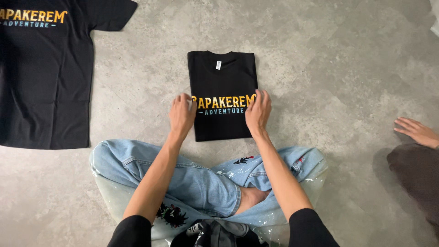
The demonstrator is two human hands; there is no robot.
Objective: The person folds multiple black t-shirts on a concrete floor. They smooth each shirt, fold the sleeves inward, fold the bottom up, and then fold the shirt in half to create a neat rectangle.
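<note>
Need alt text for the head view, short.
Seen from above, a person sitting cross-legged on a grey floor presses the left hand and right hand on the side edges of a folded black T-shirt. Another black T-shirt lies flat at left; another person's hand rests at right.

A grey concrete floor (338,59) is filling the whole view, mottled with paler and darker patches; faint scuffs are running across it; soft, even light is falling from above, leaving only weak shadows. A second black shirt (43,87) is lying flat and unfolded at the floor's far left edge; a pale scrap (435,16) is showing at the far right corner; another person's hand (417,131) is resting on the floor at the right edge.
</note>
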